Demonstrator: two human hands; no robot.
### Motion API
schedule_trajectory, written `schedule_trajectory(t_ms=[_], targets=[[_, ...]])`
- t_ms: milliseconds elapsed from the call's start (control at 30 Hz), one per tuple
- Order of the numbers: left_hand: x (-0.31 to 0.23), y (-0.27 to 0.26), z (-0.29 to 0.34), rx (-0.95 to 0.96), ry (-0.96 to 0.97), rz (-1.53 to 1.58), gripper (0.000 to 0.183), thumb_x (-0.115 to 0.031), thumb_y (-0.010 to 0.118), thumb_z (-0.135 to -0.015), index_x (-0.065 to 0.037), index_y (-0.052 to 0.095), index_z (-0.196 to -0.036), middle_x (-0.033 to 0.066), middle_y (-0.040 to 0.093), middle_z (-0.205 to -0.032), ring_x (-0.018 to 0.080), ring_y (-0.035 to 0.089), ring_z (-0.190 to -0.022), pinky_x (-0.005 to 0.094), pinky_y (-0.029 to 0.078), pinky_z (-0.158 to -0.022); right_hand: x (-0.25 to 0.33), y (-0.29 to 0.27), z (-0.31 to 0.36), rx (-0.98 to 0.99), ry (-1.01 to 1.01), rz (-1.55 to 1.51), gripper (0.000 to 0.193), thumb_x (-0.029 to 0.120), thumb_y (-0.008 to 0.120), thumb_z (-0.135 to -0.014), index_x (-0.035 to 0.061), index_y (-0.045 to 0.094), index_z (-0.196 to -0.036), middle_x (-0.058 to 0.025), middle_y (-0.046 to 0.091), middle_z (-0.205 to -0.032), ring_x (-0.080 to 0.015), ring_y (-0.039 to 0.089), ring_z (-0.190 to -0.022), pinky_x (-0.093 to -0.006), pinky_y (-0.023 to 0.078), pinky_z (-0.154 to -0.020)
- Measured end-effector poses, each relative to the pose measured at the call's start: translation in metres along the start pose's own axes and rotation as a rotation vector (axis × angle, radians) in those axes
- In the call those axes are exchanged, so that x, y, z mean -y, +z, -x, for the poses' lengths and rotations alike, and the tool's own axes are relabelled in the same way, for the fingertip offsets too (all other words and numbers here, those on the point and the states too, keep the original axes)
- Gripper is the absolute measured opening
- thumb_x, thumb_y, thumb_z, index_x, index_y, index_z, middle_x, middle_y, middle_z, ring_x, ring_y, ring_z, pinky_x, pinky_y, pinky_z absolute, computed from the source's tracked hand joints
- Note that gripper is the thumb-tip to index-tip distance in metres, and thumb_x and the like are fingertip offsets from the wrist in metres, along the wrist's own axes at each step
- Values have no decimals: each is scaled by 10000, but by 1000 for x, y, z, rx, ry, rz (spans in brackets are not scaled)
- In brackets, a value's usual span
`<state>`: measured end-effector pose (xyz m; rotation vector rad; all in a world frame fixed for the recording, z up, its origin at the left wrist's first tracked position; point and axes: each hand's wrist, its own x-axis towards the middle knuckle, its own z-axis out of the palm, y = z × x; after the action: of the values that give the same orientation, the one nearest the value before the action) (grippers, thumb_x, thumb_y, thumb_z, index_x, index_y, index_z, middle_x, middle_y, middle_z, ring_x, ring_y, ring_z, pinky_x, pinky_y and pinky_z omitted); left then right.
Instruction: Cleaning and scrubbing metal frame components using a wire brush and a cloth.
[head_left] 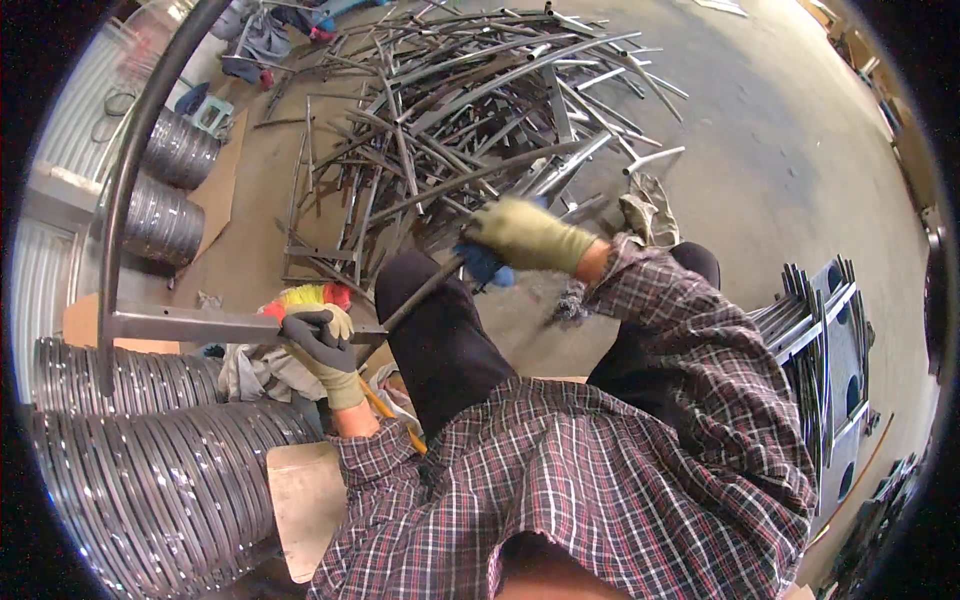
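Note:
My left hand [327, 358], in a grey-coated knit glove, is closed over the end of a metal tube frame [215, 327], beside my left knee. The frame has a flat crossbar and a long bent tube [120, 205] rising at the left; another bent tube [425, 293] runs from the crossbar's right end toward my right hand. My right hand [530, 237], in a pale yellow glove and smeared by motion, is closed round a crumpled blue cloth [487, 266] pressed on that tube. Its fingertips are partly hidden.
A big heap of loose metal tubes [480, 90] covers the floor ahead. Bundles of dark rings [150, 470] lie at left, near a cardboard piece [305, 505]. Stacked metal frames [825, 350] stand at right. A cloth glove [650, 212] lies past my right knee. Another person [262, 45] is far left.

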<state>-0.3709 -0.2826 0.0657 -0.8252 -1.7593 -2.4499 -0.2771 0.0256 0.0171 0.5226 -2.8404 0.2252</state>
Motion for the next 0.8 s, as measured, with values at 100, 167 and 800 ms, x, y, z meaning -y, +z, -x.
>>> schedule_trajectory(t_ms=[100, 167, 800], targets=[[7, -1, 0, 27, -24, 110, 448, -479, 400, -999, -104, 445, -758, -21, 340, -511, 111, 326, -401, 246, 275, -412, -118, -14, 63, 0, 715, -620, 374, 70, 692, -652, 87, 645, -1022, -115, 655, -963, -331, 636, -918, -418, 521, -790], [5, -32, 6, -36, 11, 126, 442, -438, 384, -1007, -70, 466, -776, 1, 336, -512, 128, 364, -406, 255, 296, -389, -136, -68, 68, -53, 252, 151, 201, 106, 681, -710, 86, 663, -909, -141, 658, -831, -348, 651, -811, -411, 530, -707], [-1, -23, -2, -4, -54, 177, 470, -501, 347, -1007, -131, 474, -747, -37, 304, -469, 110, 286, -361, 254, 242, -371, -154, 12, 90, -1136, 196, -1718, 522, 504, 514, -932, 68, 547, -1218, -37, 621, -1033, -217, 624, -849, -371, 527, -767]])
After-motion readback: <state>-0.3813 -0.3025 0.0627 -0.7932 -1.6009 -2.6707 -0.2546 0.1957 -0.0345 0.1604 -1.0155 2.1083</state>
